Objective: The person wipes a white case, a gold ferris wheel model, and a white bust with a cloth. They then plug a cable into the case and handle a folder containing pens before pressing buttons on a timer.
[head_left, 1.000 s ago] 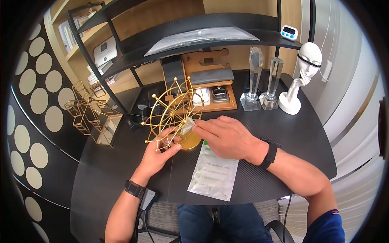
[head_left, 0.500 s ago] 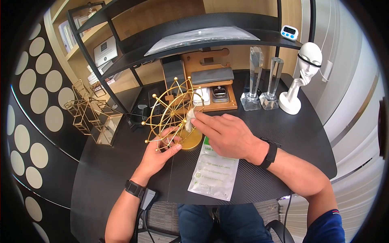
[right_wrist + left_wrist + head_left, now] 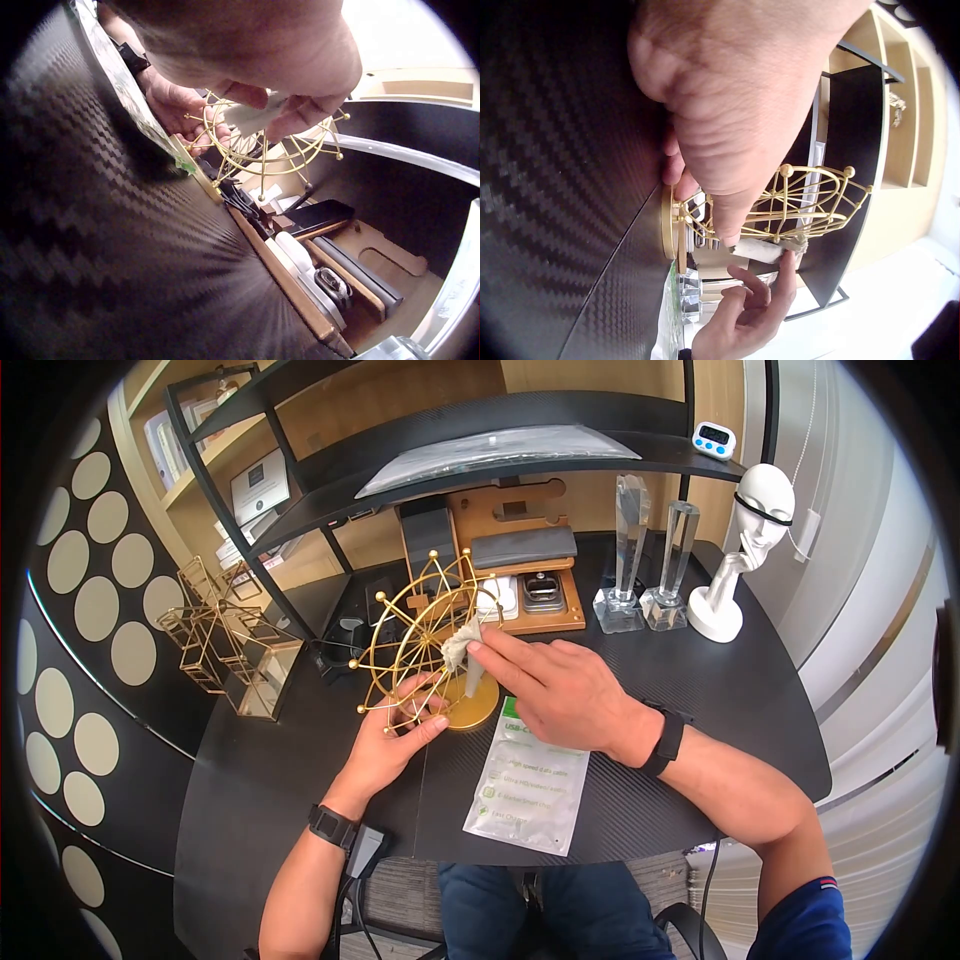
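Observation:
A gold wire Ferris wheel ornament stands on its round gold base on the black desk. My left hand holds it low on the left, fingers among the wires and thumb toward the base. My right hand pinches a crumpled greyish-white cloth against the wheel near its hub. In the right wrist view, the cloth hangs between thumb and fingers, overlapping the gold hoops. From the left wrist, the right hand shows beyond the wheel, fingertips at the cloth.
A white plastic pouch with green print lies before the right hand. Behind the wheel stands a wooden organizer. Two crystal trophies and a white face sculpture are at right; a gold geometric frame is at left.
The cloth in my right hand shifts over the wheel's hub area, first bunched, then flattened to the right, now bunched and back left. The left hand and the ornament stay in place.

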Motion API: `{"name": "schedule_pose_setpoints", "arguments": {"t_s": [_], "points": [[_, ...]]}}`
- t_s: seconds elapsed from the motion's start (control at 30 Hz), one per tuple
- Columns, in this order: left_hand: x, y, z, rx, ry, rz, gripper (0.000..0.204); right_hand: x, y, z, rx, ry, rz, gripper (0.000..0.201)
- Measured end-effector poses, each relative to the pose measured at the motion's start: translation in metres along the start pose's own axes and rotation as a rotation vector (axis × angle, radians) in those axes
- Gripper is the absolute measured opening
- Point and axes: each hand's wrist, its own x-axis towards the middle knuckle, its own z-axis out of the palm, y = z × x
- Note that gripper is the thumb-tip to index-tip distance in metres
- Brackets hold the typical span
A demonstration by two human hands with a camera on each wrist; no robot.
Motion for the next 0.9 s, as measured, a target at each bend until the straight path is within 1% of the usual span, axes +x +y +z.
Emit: {"name": "schedule_pose_setpoints", "arguments": {"t_s": [0.1, 0.17, 0.23, 0.4, 0.47, 0.5, 0.57, 0.7, 0.77, 0.9], "points": [[0.001, -0.002, -0.002, 0.009, -0.013, -0.014, 0.065, -0.009, 0.006, 0.01, 0.038, -0.042, -0.037, 0.071], [0.001, -0.002, -0.003, 0.025, -0.024, -0.024, 0.065, -0.011, 0.007, 0.012, 0.05, -0.114, -0.119, 0.072], [0.001, -0.001, -0.001, 0.034, 0.004, -0.006, 0.065, -0.008, 0.004, 0.008, 0.059, -0.105, -0.124, 0.071], [0.001, -0.003, -0.002, 0.03, -0.001, -0.014, 0.065, -0.002, 0.0, 0.002, 0.069, -0.056, -0.124, 0.068], [0.001, -0.003, -0.002, 0.027, 0.002, -0.015, 0.065, -0.001, -0.002, 0.0, 0.077, -0.148, -0.098, 0.059], [0.001, -0.003, -0.002, 0.036, 0.001, -0.006, 0.065, -0.002, -0.001, 0.0, 0.077, -0.148, -0.098, 0.059], [0.001, -0.003, -0.002, 0.045, 0.001, 0.002, 0.065, -0.003, 0.0, 0.004, 0.097, -0.103, -0.115, 0.066], [0.001, -0.002, -0.002, 0.036, 0.003, -0.006, 0.065, -0.006, 0.002, 0.005, 0.096, -0.123, -0.164, 0.066], [0.001, -0.002, -0.002, 0.036, 0.002, 0.0, 0.065, -0.002, -0.002, 0.0, 0.091, -0.166, -0.101, 0.054], [0.001, -0.006, -0.003, 0.012, -0.003, 0.028, 0.065, -0.002, -0.001, -0.001, 0.104, -0.187, -0.124, 0.054]]}}
